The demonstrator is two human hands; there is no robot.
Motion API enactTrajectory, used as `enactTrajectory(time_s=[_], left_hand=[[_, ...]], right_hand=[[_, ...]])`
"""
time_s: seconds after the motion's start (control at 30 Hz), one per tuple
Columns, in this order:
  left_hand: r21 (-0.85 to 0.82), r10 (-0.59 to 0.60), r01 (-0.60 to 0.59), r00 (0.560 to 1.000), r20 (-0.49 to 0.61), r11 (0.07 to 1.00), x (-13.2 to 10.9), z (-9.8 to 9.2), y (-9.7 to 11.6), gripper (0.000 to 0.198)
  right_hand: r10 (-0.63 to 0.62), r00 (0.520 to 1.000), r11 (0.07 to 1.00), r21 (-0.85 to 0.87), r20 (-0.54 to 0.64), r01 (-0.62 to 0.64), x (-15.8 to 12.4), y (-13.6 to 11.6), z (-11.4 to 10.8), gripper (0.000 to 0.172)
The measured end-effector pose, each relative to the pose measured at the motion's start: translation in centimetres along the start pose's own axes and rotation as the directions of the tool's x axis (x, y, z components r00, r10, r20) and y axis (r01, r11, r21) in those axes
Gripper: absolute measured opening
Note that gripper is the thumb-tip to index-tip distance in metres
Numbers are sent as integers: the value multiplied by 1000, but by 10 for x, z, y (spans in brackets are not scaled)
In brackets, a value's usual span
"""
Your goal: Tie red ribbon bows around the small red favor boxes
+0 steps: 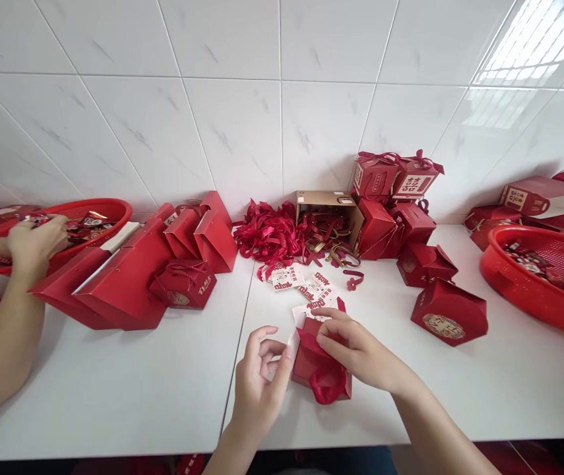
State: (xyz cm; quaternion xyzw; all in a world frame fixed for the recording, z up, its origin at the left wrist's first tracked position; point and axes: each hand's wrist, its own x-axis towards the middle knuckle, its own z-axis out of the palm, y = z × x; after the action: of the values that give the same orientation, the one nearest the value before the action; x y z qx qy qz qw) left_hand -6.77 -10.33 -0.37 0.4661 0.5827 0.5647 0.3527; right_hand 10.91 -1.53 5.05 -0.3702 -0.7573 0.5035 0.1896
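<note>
A small red gift box [306, 369] lies on the white table in front of me, with a loop of dark red satin ribbon [328, 389] across its near side. My right hand [358, 346] is over the box's top right, thumb and fingers closed on the ribbon there. At the box's left side my left hand [262, 376] has its fingers apart and half curled. Its thumb tip comes close to a white edge [293, 340] of the box or a card; whether they touch I cannot tell. Printed cards [318, 289] lie just beyond the box.
A ribbon heap [269, 231] and a cardboard box [328, 198] of trimmings stand by the wall. Finished red boxes [450, 313] sit to the right, near a red basket [533, 290]. Red bags [128, 284] stand left, where another person's arm [19, 330] reaches over a basket [123, 211].
</note>
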Motion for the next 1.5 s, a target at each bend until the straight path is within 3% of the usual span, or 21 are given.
enactTrajectory(time_s=[0.57,0.67,0.8,0.9,1.0,1.07,1.13,1.2,1.27,1.33,1.4,1.5], left_hand=[[-109,-48,38,995,-92,993,-12,15,12,42],[-120,-93,91,996,-15,989,0,14,13,36],[-27,-131,139,972,195,990,24,13,16,30],[230,-98,58,981,166,971,36,-7,8,28],[480,-45,57,998,-36,875,40,-52,-10,25],[661,41,114,976,-215,742,40,-81,-21,23],[767,186,105,941,-282,633,39,-92,-24,18],[731,254,1,937,-238,683,37,-82,-20,18],[525,175,-92,978,-110,846,35,-55,-13,22],[261,11,-33,996,87,965,33,-25,-7,26],[96,-112,90,959,259,991,30,-1,-6,28],[25,-202,209,899,388,978,25,15,-13,33]], right_hand=[[4,1000,1000,-2,8,-4,5,1,3,28],[-25,999,1000,-1,37,25,6,2,5,27],[-81,995,997,20,62,80,4,1,5,25],[-106,992,992,68,-62,110,-7,8,-2,25],[-18,974,984,169,-225,57,-30,28,-14,32],[40,959,974,225,-279,25,-49,46,-19,33],[59,944,970,243,-324,22,-64,61,-18,34],[54,931,972,232,-360,34,-70,72,-13,34],[21,930,978,201,-367,57,-69,75,-5,33],[-21,933,982,169,-358,87,-63,75,3,33],[-40,928,979,170,-370,110,-57,74,9,32],[62,922,940,332,-383,75,-49,75,15,33]])
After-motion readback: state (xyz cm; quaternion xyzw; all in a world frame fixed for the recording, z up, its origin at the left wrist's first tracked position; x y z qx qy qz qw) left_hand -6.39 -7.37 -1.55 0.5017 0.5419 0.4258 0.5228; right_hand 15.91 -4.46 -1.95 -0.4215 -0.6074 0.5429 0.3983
